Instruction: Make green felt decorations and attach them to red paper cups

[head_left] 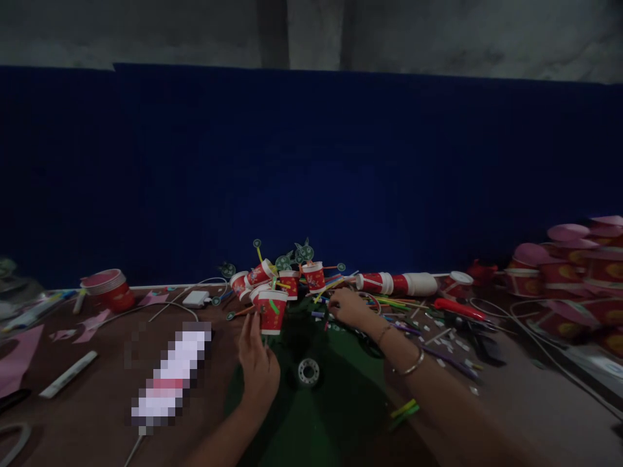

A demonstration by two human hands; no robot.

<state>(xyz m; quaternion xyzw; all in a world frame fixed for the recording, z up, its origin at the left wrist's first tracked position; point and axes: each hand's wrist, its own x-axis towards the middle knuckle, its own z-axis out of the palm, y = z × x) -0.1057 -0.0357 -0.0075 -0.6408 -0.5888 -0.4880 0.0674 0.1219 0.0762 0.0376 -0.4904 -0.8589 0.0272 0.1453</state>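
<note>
My left hand (259,373) is beside a red paper cup (270,312) with a white rim and a green straw piece on its side. Its fingers are stretched out, with the tips against the cup's left side. My right hand (351,307), with bracelets at the wrist, reaches into a heap of coloured straws (396,302). Its fingers are bent down and together; whatever is between them is hidden. Behind the left hand's cup, more red cups (289,283) with straws and round green paper cutouts (304,250) are piled up.
A white ring (308,371) lies on the green mat (311,428). To the left are a blurred-out phone (172,376), a white charger (196,299), a marker (69,374) and nested cups (108,290). On the right lie stacked cups (396,284), a red-handled tool (460,308) and pink-topped cups (567,272).
</note>
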